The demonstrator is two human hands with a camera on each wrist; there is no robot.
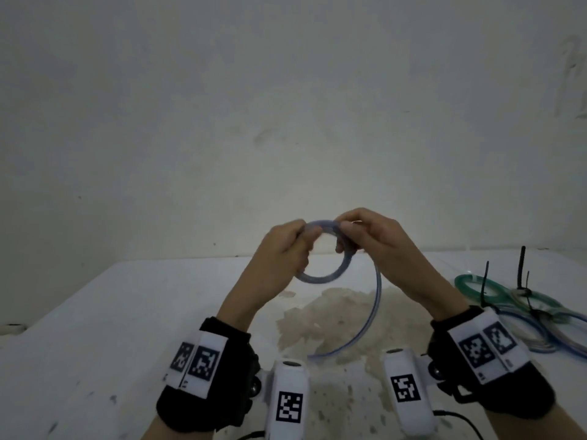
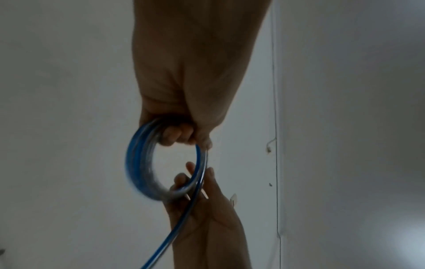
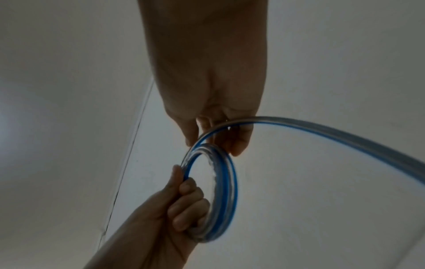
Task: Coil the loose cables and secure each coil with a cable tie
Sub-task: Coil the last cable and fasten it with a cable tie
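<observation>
A clear cable with a blue stripe is wound into a small coil (image 1: 320, 277) held up above the white table (image 1: 127, 312). My left hand (image 1: 298, 246) grips the coil's left side, fingers curled through the ring (image 2: 138, 163). My right hand (image 1: 349, 236) pinches the cable at the coil's upper right, where the strand runs between thumb and fingers (image 3: 218, 138). The loose tail (image 1: 371, 315) hangs from the right hand in a curve and its end lies on the table (image 1: 313, 356). The coil is blurred in both wrist views.
At the right edge of the table lie finished coils, green (image 1: 476, 285) and blue (image 1: 540, 331), with black cable ties (image 1: 485, 281) sticking up from them. A brownish worn patch (image 1: 333, 322) marks the table under my hands. A bare wall stands behind.
</observation>
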